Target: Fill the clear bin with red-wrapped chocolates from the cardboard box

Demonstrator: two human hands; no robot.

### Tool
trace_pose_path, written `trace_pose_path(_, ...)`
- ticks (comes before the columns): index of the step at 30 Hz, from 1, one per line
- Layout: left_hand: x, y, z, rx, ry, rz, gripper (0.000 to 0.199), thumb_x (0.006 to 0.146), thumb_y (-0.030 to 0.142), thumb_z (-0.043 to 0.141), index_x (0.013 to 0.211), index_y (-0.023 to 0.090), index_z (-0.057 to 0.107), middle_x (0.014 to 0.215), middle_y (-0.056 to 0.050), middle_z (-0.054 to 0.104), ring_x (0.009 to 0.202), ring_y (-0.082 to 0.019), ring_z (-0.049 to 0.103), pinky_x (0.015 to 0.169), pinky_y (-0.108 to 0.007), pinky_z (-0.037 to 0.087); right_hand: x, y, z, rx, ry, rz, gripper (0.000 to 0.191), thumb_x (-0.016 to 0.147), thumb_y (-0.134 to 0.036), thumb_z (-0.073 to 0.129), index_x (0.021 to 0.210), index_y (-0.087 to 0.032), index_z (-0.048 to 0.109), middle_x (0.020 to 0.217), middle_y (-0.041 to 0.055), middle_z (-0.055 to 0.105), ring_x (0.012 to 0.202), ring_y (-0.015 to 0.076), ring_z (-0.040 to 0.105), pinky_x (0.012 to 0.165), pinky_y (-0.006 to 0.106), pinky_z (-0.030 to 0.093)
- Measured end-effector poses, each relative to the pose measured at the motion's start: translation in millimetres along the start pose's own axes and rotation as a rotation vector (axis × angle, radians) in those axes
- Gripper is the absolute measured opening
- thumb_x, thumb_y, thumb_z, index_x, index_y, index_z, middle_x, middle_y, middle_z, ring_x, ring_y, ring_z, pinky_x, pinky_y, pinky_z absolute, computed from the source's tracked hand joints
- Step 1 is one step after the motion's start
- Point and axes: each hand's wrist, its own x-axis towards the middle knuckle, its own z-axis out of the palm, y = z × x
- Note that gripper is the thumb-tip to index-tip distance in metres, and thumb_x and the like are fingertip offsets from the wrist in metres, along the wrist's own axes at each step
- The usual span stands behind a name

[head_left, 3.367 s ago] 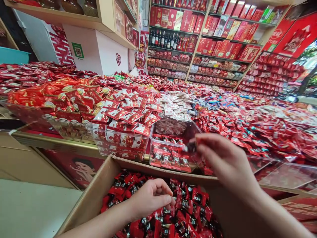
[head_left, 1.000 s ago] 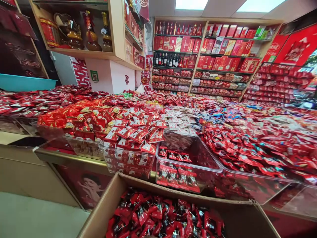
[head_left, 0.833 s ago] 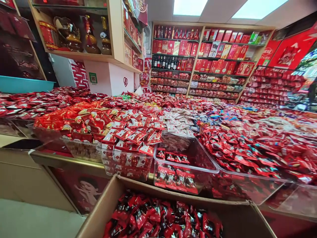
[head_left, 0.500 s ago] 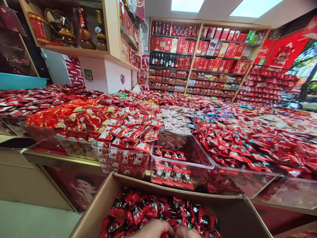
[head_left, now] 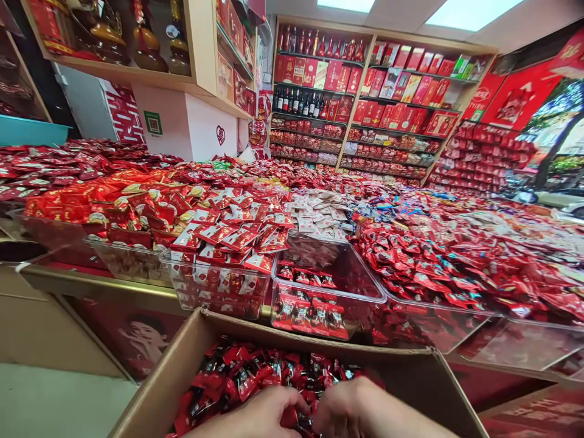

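An open cardboard box (head_left: pixel 162 374) stands in front of me, holding many red-and-black wrapped candies (head_left: pixel 246 377). Both hands are down among them. My left hand (head_left: pixel 269 410) has its thumb and fingers curled round a red wrapper. Close beside it, my right hand (head_left: pixel 349 404) is bent down with its fingers curled in; whatever they hold is hidden. Just beyond the box's far wall sits a clear plastic bin (head_left: pixel 376 295) with neat rows of similar red-and-black candies at its front.
To the left, a clear bin (head_left: pixel 212 292) is heaped with red-and-white packets. Another clear bin (head_left: pixel 420 322) on the right overflows with red wrapped candies. Wall shelves (head_left: pixel 358 79) behind hold bottles and red boxes. A wooden cabinet (head_left: pixel 205 61) juts out at upper left.
My right hand has come further into view, with its wrist and forearm showing. More of my left hand shows too. The view has shifted slightly.
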Motion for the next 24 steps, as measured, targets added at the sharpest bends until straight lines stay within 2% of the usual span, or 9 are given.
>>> trace_pose_path(4, -6, 12, -4.8, 0.049, -0.017, -0.067, 0.039, 0.056, 0.026, 0.055, 0.095, 0.030, 0.056, 0.079, 0.003, 0.058, 0.068, -0.017, 0.050, 0.057, -0.024, 0.037, 2, -29, -52, -0.027, 0.298, -0.148, 0.021, 0.073, -0.034, 0.047, 0.076, -0.016, 0.056, 0.067, 0.0004, 0.056, 0.060, 0.0084, 0.048, 0.054, 0.018, 0.038)
trace_pose_path(6, -8, 16, -6.0, 0.053, -0.014, -0.093, 0.039, 0.056, 0.026, 0.055, 0.095, 0.031, 0.056, 0.081, 0.002, 0.058, 0.070, -0.017, 0.051, 0.059, -0.025, 0.037, 21, -29, -77, -0.107, 0.402, -0.167, 0.019, 0.073, -0.033, 0.047, 0.076, -0.016, 0.056, 0.065, 0.0000, 0.055, 0.057, 0.0076, 0.046, 0.053, 0.019, 0.037)
trace_pose_path(8, -8, 19, -6.4, 0.043, -0.001, -0.086, 0.038, 0.056, 0.026, 0.055, 0.093, 0.030, 0.056, 0.086, 0.002, 0.058, 0.074, -0.017, 0.051, 0.064, -0.026, 0.038, 49, -23, -98, -0.224, 0.418, -0.140, 0.018, 0.071, -0.030, 0.048, 0.076, -0.016, 0.058, 0.066, -0.0001, 0.057, 0.057, 0.0075, 0.046, 0.053, 0.019, 0.037)
trace_pose_path(9, -8, 19, -6.4, 0.035, 0.006, -0.073, 0.037, 0.056, 0.025, 0.056, 0.092, 0.030, 0.057, 0.088, 0.003, 0.058, 0.076, -0.017, 0.050, 0.067, -0.026, 0.037, 64, -18, -106, -0.279, 0.389, -0.117, 0.018, 0.070, -0.029, 0.049, 0.076, -0.015, 0.059, 0.067, 0.0001, 0.057, 0.057, 0.0078, 0.046, 0.053, 0.020, 0.036)
trace_pose_path(11, -6, 18, -6.4, 0.024, 0.017, -0.051, 0.036, 0.055, 0.024, 0.056, 0.090, 0.030, 0.058, 0.089, 0.003, 0.058, 0.077, -0.017, 0.050, 0.069, -0.025, 0.037, 94, -8, -117, -0.375, 0.239, -0.041, 0.019, 0.067, -0.028, 0.051, 0.077, -0.015, 0.061, 0.067, 0.0007, 0.059, 0.057, 0.0087, 0.047, 0.053, 0.020, 0.036)
trace_pose_path(13, -4, 14, -5.9, 0.029, 0.026, -0.040, 0.036, 0.055, 0.024, 0.056, 0.091, 0.029, 0.058, 0.086, 0.003, 0.058, 0.074, -0.016, 0.050, 0.066, -0.024, 0.037, 118, 1, -121, -0.451, 0.068, 0.070, 0.022, 0.065, -0.027, 0.053, 0.080, -0.015, 0.062, 0.068, 0.0011, 0.059, 0.057, 0.0094, 0.048, 0.052, 0.020, 0.037)
trace_pose_path(15, 0, 8, -4.8, 0.040, 0.024, -0.034, 0.037, 0.055, 0.025, 0.056, 0.091, 0.028, 0.058, 0.079, 0.003, 0.058, 0.068, -0.015, 0.049, 0.059, -0.023, 0.037, 134, 7, -120, -0.504, -0.034, 0.165, 0.024, 0.063, -0.025, 0.053, 0.083, -0.015, 0.062, 0.070, 0.0013, 0.060, 0.057, 0.0101, 0.050, 0.051, 0.020, 0.038)
trace_pose_path(19, 3, 1, -3.1, 0.046, 0.013, 0.003, 0.035, 0.055, 0.028, 0.057, 0.090, 0.028, 0.059, 0.070, 0.003, 0.058, 0.059, -0.013, 0.047, 0.051, -0.021, 0.033, 145, 10, -111, -0.561, -0.107, 0.223, 0.024, 0.059, -0.024, 0.057, 0.081, -0.014, 0.063, 0.068, 0.0024, 0.061, 0.057, 0.0123, 0.050, 0.049, 0.022, 0.037)
trace_pose_path(24, -6, 20, -9.4, 0.107, -0.024, 0.023, 0.034, 0.058, 0.034, 0.055, 0.091, 0.032, 0.059, 0.069, 0.003, 0.057, 0.058, -0.014, 0.047, 0.050, -0.022, 0.033, 146, 13, -103, -0.473, -0.201, 0.240, 0.030, 0.060, -0.028, 0.058, 0.085, -0.013, 0.060, 0.070, 0.0025, 0.060, 0.057, 0.0119, 0.051, 0.049, 0.021, 0.038)
